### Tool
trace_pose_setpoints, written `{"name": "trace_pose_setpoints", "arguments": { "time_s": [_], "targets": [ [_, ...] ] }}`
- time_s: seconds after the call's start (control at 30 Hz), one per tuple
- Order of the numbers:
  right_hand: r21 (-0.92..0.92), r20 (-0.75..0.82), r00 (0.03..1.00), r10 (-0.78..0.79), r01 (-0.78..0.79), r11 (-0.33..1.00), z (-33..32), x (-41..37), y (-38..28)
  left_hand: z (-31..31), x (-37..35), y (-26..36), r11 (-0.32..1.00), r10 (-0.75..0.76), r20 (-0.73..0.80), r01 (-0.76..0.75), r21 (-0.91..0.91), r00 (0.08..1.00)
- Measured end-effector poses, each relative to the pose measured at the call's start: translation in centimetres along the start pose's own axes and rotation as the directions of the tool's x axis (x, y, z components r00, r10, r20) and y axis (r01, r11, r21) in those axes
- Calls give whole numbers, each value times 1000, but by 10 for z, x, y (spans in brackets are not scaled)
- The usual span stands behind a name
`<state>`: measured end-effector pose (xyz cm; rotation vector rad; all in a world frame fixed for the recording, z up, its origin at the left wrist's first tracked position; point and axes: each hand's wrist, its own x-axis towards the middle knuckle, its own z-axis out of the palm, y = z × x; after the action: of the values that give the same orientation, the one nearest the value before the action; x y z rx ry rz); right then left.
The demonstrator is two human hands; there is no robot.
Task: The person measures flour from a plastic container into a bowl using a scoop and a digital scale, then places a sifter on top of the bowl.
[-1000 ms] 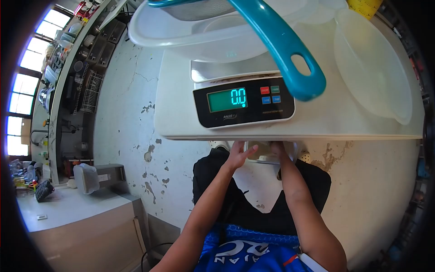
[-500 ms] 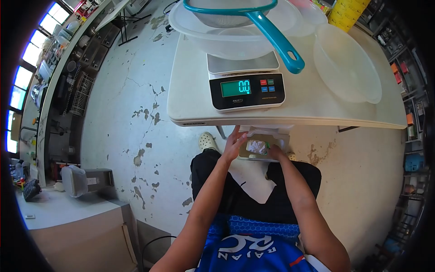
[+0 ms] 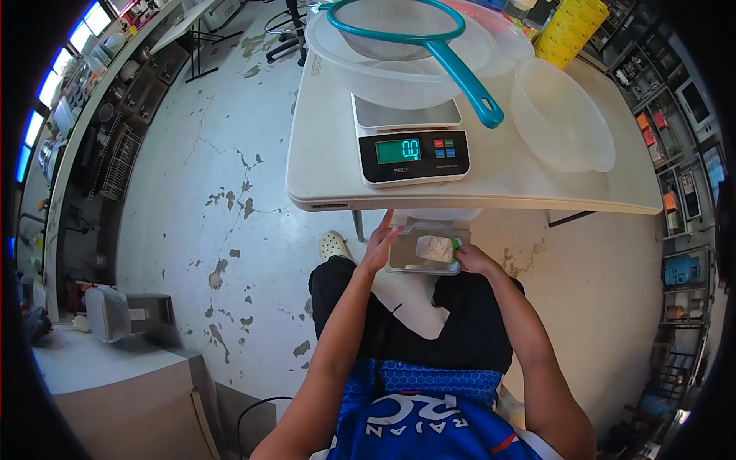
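Below the table's front edge stands a pale plastic bin (image 3: pixel 400 262) with its lid raised, partly hidden by the tabletop. My right hand (image 3: pixel 477 260) is closed around the green handle of a scoop (image 3: pixel 435 248), which is heaped with an off-white powder and held over the bin. My left hand (image 3: pixel 379 244) lies along the bin's left side near the lid, its fingers stretched out. Above, a digital scale (image 3: pixel 415 159) reads 0.0. On its metal plate sits a large translucent bowl (image 3: pixel 360 80), and a strainer with a teal handle (image 3: pixel 464 80) rests across the bowl.
An oval translucent tub (image 3: pixel 563 115) lies on the right of the white table (image 3: pixel 322 176). Behind it are a yellow patterned roll (image 3: pixel 571 32) and another clear bowl. Shelving lines the right wall; a sink counter runs along the left.
My right hand has lifted the scoop a little, and its powder load and green handle now show more plainly. My left hand stays beside the bin. The view has shifted slightly.
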<state>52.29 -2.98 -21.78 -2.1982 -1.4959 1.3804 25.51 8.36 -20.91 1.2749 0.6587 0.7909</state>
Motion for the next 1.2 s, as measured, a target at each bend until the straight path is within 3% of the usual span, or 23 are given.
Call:
{"name": "trace_pose_setpoints", "arguments": {
  "time_s": [0.2, 0.3, 0.37, 0.77, 1.0, 1.07, 1.2],
  "targets": [
    [5, 3, 1000, -29, 29, 1000, -24, -29, -10, 2, 1, 4, 999, 23, 6, -23, -41, 1000],
    [116, 1, 999, -46, 45, 992, -49, -64, -39, -1, 2, -6, 998, 48, 53, -45, -40, 997],
    [155, 38, 994, -98, 91, 984, -62, -78, -48, -2, 2, -5, 1000, -20, 58, 20, -14, 998],
    [254, 94, 993, -77, 50, 966, -155, -187, -131, -1, -3, 19, 997, -5, 80, 12, -77, 997],
    [397, 45, 994, -96, 70, 915, -200, -233, -168, 0, 0, 14, 990, 89, 59, -82, -112, 994],
    [437, 33, 995, -94, 70, 897, -213, -247, -184, -1, -1, 15, 994, 21, 69, -13, -107, 997],
    [416, 1, 995, -95, 86, 905, -241, -262, -194, -4, 1, 11, 997, 41, 78, -36, -65, 996]
  ]
}}
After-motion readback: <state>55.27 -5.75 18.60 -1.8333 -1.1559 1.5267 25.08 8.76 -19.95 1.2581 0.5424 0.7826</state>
